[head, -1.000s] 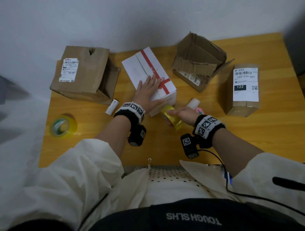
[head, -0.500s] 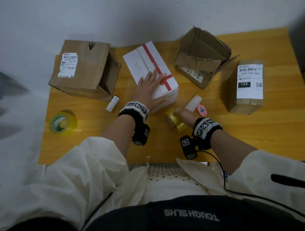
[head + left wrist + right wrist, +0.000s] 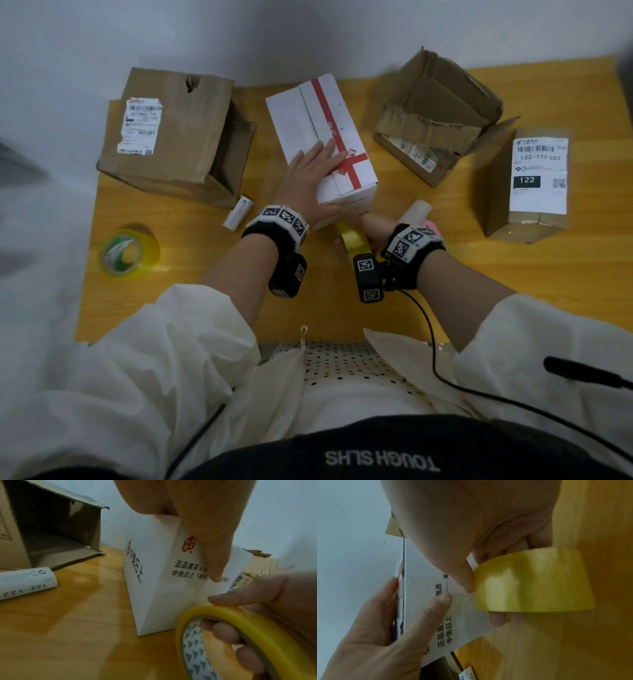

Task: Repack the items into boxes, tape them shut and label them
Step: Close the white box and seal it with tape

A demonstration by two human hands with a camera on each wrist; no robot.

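Left hand [image 3: 310, 178] lay flat on the white box [image 3: 318, 137], fingers straight; right hand [image 3: 375, 229] gripped the tape roll [image 3: 352, 238] beside it. Tape could've wrinkled if that box slid.

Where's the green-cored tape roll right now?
Head view: the green-cored tape roll lies untouched near the table's left edge, in front of the big brown box, left of the left hand.

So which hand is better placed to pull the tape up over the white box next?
Right. The right hand already grips the yellow tape roll against the white box, while the left hand lies flat on top, its thumb pinning the tape end.
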